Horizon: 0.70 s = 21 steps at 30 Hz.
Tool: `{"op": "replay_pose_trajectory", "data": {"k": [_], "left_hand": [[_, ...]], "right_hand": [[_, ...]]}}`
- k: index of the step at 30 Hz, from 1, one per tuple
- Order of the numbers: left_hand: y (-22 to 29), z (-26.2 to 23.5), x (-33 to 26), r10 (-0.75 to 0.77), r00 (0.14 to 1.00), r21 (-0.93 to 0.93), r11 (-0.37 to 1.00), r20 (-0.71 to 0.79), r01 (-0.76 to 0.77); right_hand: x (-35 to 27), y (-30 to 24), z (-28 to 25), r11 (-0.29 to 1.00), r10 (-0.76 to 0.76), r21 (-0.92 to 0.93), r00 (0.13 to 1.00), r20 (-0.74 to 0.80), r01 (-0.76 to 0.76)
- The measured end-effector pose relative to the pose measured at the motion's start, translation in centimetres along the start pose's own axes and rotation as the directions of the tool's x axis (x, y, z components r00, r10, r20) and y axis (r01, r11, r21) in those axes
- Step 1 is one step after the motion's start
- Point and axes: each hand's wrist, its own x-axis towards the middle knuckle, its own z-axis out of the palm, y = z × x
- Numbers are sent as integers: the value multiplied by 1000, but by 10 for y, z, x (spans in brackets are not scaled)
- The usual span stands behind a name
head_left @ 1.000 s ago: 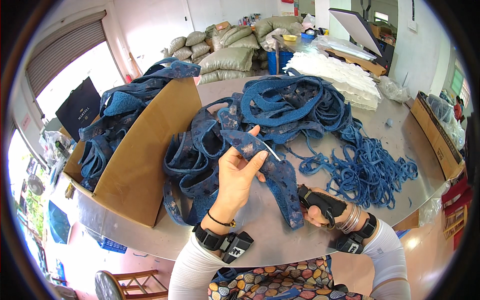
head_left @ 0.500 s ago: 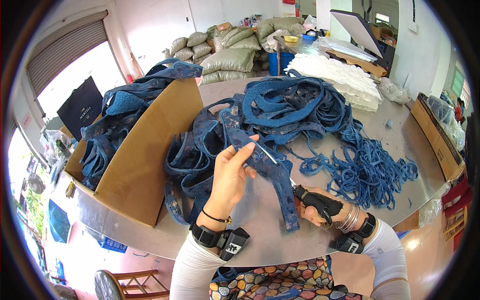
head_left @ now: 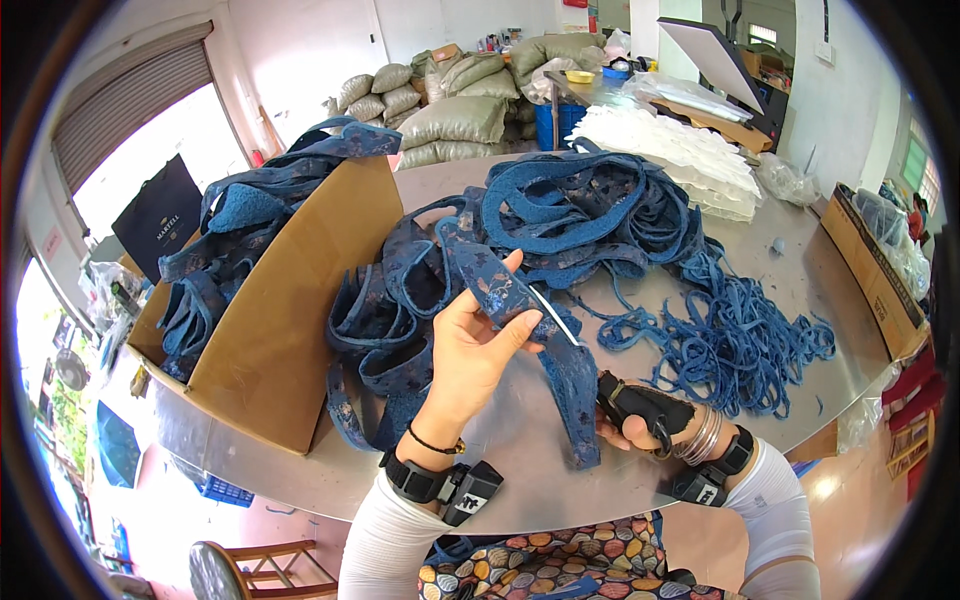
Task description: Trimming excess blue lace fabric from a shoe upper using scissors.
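Above the near side of the metal table (head_left: 490,475), the left hand (head_left: 475,355) has a blue patterned fabric strip (head_left: 575,405) pinched between its thumb and fingers, the thumb lying on top. From this hold the strip bends down toward the right hand (head_left: 635,425); whether its lower end touches the tabletop, I cannot tell. The right hand is curled closed around the black handle of what look like scissors (head_left: 553,317), whose slim pale blade slants up across the strip near the left thumb. How far the blades are parted cannot be made out.

Just beyond the hands, wide blue strips lie in a looped heap (head_left: 580,245), and to its right is a tangle of narrow blue trimmings (head_left: 735,345). On the left, a tilted cardboard box (head_left: 290,330) is filled with more blue strips (head_left: 235,220). Toward the table's far side sits a stack of white sheets (head_left: 665,160), and full sacks (head_left: 455,120) are piled behind the table.
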Motion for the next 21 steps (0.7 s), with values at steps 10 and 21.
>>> {"op": "replay_pose_trajectory", "data": {"k": [10, 21], "left_hand": [[-4, 2, -2, 7, 1000, -9, 1000, -9, -8], [-6, 0, 1, -14, 1000, -44, 999, 23, 15]], "right_hand": [[1, -7, 3, 997, -36, -70, 999, -25, 34], [4, 7, -2, 993, -116, -22, 991, -69, 115]]}}
